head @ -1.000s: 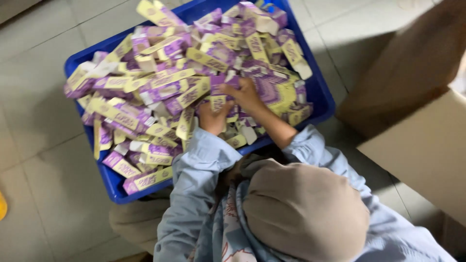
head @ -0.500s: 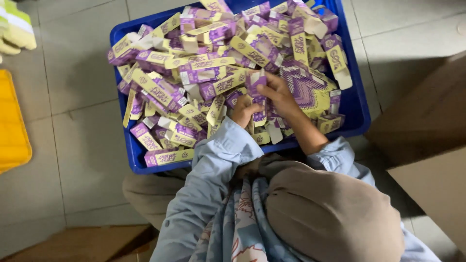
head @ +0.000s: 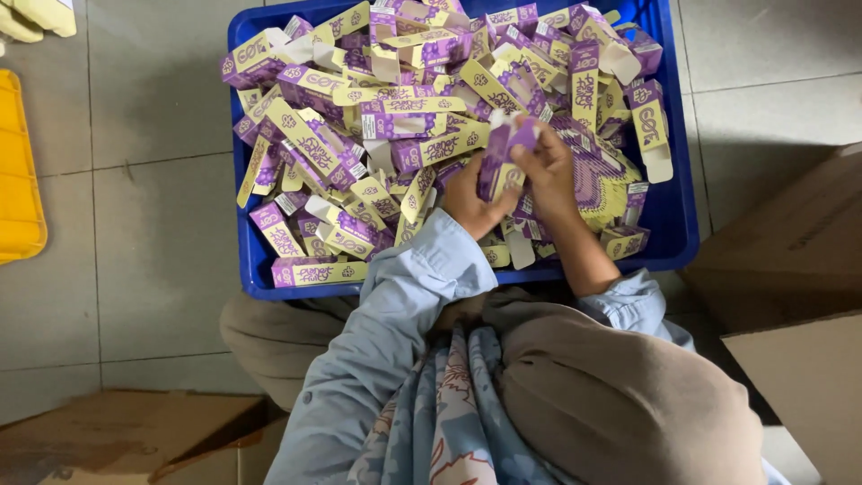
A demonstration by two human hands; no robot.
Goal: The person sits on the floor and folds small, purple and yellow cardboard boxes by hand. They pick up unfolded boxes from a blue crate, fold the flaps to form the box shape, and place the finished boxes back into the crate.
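Purple-yellow carton [head: 503, 157]: one, held | left hand [head: 471, 199], right hand [head: 548, 175] | blue crate [head: 669, 216]: one

light blue sleeves [head: 386, 332], taupe headscarf [head: 620, 395]

Both arms reach forward in pale blue sleeves, left hand [head: 471, 199] and right hand [head: 546, 175] close together, fingers curled shut

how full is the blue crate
Full. The blue crate is heaped with purple and yellow cartons rising past its rim, and only patches of its floor show at the right.
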